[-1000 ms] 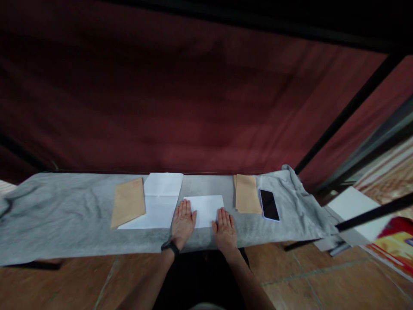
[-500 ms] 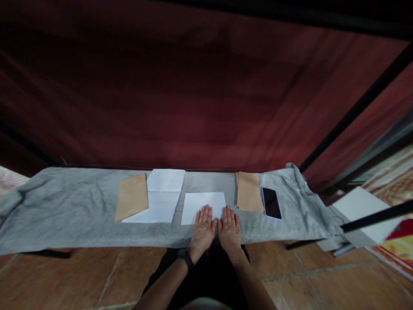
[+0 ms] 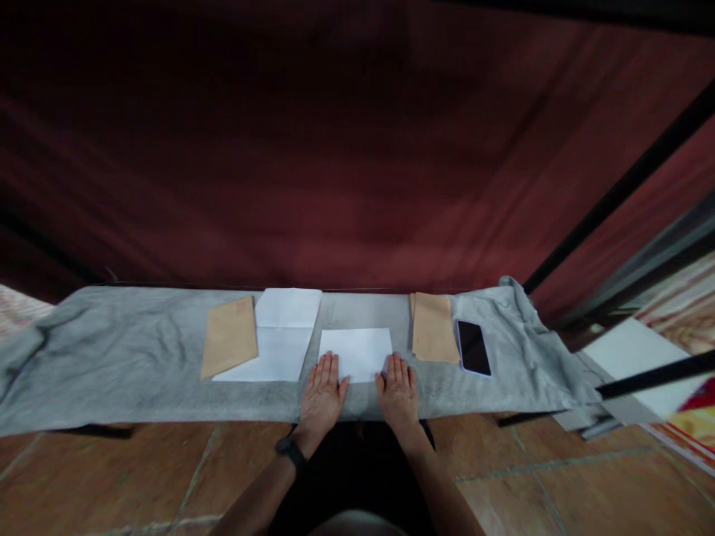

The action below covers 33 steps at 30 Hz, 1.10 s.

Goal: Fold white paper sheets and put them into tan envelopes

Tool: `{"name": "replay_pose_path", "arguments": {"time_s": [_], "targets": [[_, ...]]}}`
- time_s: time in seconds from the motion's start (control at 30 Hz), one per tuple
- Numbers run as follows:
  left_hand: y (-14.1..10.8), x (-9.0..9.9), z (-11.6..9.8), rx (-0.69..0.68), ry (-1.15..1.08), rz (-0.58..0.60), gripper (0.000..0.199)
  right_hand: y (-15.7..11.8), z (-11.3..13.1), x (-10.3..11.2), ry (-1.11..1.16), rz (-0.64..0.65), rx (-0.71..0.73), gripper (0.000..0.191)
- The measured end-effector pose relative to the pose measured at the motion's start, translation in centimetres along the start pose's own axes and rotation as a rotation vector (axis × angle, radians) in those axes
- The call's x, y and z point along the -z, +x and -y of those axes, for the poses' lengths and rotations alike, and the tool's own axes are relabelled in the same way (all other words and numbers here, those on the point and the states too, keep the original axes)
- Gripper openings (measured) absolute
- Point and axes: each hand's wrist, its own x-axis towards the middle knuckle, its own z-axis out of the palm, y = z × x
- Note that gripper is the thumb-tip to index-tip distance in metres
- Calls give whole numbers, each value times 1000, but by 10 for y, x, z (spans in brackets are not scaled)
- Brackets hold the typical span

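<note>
A folded-looking sheet of white paper point(image 3: 357, 351) lies flat on the grey cloth in front of me. My left hand point(image 3: 322, 388) rests palm down on its near left corner, fingers stretched out. At the near right corner, my right hand point(image 3: 398, 387) lies flat too, its fingers straight. Neither hand grips anything. Left of the paper is a larger white sheet point(image 3: 284, 346) with a crease across it. A brown envelope point(image 3: 230, 335) overlaps that sheet's left side. To the right lies a small stack of brown envelopes point(image 3: 434, 327).
A phone point(image 3: 474, 348) with a dark screen lies right of the envelope stack. The grey cloth point(image 3: 128, 350) covers a long narrow surface. Behind it hangs a dark red curtain point(image 3: 335, 186), with a black bar point(image 3: 620, 190) slanting at the right. Below is a tiled floor point(image 3: 161, 476).
My left hand has slid left along the paper's near edge, from the middle to the left corner. My right hand stays at the right corner. The view has shifted slightly.
</note>
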Motion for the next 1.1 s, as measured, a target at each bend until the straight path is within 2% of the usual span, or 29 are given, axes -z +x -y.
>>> {"name": "replay_pose_path", "arguments": {"time_s": [0.1,0.33,0.5,0.7,0.9,0.97,1.1], "targets": [[0,-1,-3,-2,-5,-21,62,17,11,-3,36,57,-14,55],[0,0,-4,3,-15,-16,62,68,49,-25,132,236,153,49],[-2,2,-5,10,-33,-21,61,84,53,-36,106,229,174,49],[-2,2,-4,13,-44,-13,61,82,28,-35,56,131,139,53],[-2,1,0,38,-138,-34,63,64,2,-25,-6,20,96,56],[2,1,3,115,-265,-67,62,55,-4,-21,-18,-11,97,56],[17,7,8,414,-672,-51,59,34,-9,-12,-32,-51,81,55]]}}
